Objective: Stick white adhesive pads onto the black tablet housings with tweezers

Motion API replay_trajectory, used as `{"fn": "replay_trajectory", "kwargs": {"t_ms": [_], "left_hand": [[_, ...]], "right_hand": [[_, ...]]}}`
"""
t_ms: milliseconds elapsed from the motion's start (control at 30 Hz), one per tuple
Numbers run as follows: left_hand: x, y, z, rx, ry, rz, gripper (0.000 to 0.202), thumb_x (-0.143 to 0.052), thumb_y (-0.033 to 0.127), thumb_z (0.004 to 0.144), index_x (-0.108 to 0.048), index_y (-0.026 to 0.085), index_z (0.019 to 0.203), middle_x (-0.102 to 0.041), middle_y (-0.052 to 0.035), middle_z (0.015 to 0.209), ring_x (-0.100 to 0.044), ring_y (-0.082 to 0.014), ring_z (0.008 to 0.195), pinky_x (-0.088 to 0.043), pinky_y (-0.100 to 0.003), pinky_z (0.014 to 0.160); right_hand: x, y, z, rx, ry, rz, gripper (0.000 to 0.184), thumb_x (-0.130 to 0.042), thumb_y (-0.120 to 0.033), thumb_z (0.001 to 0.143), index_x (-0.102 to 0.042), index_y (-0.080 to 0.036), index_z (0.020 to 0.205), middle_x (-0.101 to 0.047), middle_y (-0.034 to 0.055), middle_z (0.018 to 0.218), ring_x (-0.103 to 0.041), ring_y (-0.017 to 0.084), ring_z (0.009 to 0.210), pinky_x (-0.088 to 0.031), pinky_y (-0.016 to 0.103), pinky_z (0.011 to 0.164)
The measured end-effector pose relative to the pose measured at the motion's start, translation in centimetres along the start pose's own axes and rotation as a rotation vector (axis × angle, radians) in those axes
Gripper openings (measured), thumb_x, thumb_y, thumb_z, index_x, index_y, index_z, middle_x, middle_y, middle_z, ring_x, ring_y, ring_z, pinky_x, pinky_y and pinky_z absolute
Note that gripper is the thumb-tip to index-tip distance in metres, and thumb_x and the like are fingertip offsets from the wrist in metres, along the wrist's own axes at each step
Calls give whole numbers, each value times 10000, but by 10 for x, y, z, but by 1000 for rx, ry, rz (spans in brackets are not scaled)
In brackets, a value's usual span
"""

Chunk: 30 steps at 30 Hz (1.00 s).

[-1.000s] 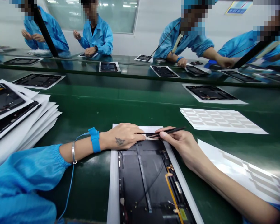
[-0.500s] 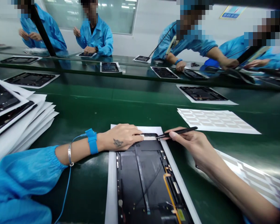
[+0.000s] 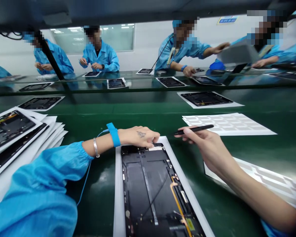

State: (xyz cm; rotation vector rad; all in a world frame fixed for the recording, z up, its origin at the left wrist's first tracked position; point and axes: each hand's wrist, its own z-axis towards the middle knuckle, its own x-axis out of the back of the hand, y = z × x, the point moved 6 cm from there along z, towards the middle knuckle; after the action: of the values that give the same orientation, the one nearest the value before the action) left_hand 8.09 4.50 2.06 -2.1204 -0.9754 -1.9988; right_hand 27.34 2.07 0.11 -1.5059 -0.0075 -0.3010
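A black tablet back housing (image 3: 143, 187) with an orange flex strip and thin cables lies on a white sheet (image 3: 118, 204). My left hand (image 3: 140, 137) rests flat over the housing's top edge, holding nothing. A small pale label (image 3: 156, 148) sits on that edge just below my fingertips. My right hand (image 3: 202, 144) pinches black tweezers (image 3: 194, 129), whose tips point left and hang in the air just right of the housing's top corner. A blue wrist strap (image 3: 113, 134) with a blue cord circles my left wrist.
Several sheets of white labels (image 3: 227, 124) lie to the right on the green bench (image 3: 148, 107), and another sheet (image 3: 263, 181) passes under my right forearm. A stack of housings on white sheets (image 3: 19, 138) stands at left. Co-workers in blue smocks (image 3: 98, 59) sit across a glass divider.
My right hand and tweezers have lifted up and right, off the housing's top edge. My left hand stays on the edge. The view has tilted upward, and a far-right co-worker raises a grey sheet.
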Motion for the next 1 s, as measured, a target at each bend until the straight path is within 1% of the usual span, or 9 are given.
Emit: {"fn": "replay_trajectory", "kwargs": {"t_ms": [133,267,433,500,600,667,767,867,1000], "left_hand": [[3,1,24,77,-76,-54,74,-610,228,866,-556,193,829,-598,31,758,-539,-134,694,-308,-233,582],[-3,1,28,47,53,-102,189,-600,284,902,-524,183,762,-565,28,697,-516,-130,648,-308,-233,578],[-12,-6,-8,-48,271,-232,81,-526,218,945,-543,175,1011,-629,-27,932,-582,-157,873,-434,-250,777],[-14,-10,-24,-56,316,-269,173,-498,185,953,-517,180,1125,-640,-57,1092,-576,-170,1035,-432,-296,911],[-17,-13,-43,-45,324,-248,252,-444,195,990,-479,198,1240,-647,-68,1207,-540,-186,1162,-380,-368,1025],[-19,-14,-52,-32,334,-175,290,-405,229,1017,-463,210,1300,-620,-80,1272,-505,-197,1221,-363,-392,1057],[-20,-17,-62,94,399,38,347,-415,315,1024,-437,194,1349,-559,-117,1313,-499,-224,1215,-407,-404,1028],[-25,-18,-64,265,356,211,284,-436,354,1014,-520,140,1181,-601,-130,1133,-582,-252,1033,-478,-391,897],[-19,-20,-57,308,267,212,169,-475,320,999,-558,178,965,-636,-60,944,-619,-210,908,-480,-300,824]], "right_hand": [[0,-9,-5,88,17,9,391,-718,-588,732,-730,-223,872,-727,41,721,-635,227,735,-453,333,647],[-18,-18,-20,294,-135,-113,327,-566,-501,897,-675,-239,1061,-693,9,677,-659,209,695,-501,346,743],[-58,-18,-50,761,-510,-525,311,-389,-197,966,-633,-270,1145,-708,79,1027,-656,212,894,-496,344,769],[-63,-14,-55,879,-515,-680,355,-374,-124,945,-633,-259,1146,-693,91,1026,-640,211,875,-480,336,737],[-58,-15,-51,962,-404,-799,340,-378,-88,914,-658,-240,1032,-678,85,885,-624,216,821,-457,338,744],[-50,-18,-43,917,-325,-782,288,-396,-134,917,-660,-241,958,-672,80,839,-607,218,765,-453,340,728],[-36,-19,-25,674,-241,-558,213,-426,-325,942,-628,-256,937,-721,70,842,-618,232,732,-469,362,700],[-23,-10,-6,383,-153,-239,302,-512,-565,869,-600,-276,888,-765,76,803,-664,286,786,-488,435,762],[-14,23,19,101,-73,36,410,-666,-690,683,-648,-297,798,-768,177,816,-694,356,869,-500,514,806]]}}
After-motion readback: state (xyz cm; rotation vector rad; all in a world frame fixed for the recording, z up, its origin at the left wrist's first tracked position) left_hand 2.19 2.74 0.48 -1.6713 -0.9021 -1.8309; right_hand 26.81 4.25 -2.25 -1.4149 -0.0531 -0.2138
